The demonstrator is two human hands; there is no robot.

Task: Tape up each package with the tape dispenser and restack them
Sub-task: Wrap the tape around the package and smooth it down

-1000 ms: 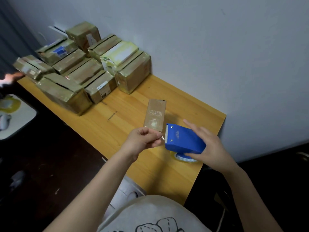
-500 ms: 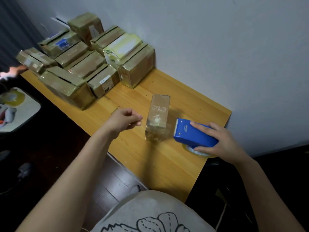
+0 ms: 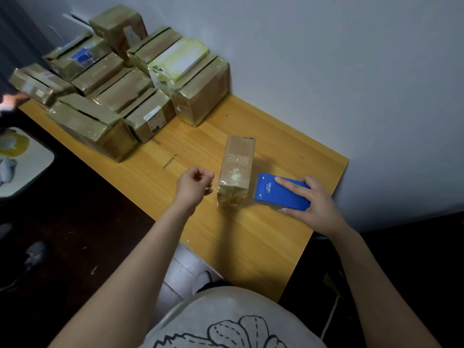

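Though half-covered (right hand [image 3: 320, 205]), dispenser [image 3: 280, 194]

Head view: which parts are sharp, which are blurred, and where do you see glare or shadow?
In the head view, the small package and the blue tape dispenser are sharp; the stacked packages at the far left edge are smeared. Tape on the small package's lower end shows soft glare; its shadow falls on the table towards the wall. The floor is very dark.

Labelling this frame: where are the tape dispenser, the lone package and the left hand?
tape dispenser [image 3: 278, 197]: head view, blue cover.
lone package [image 3: 236, 172]: head view, front face.
left hand [image 3: 189, 185]: head view, its back.
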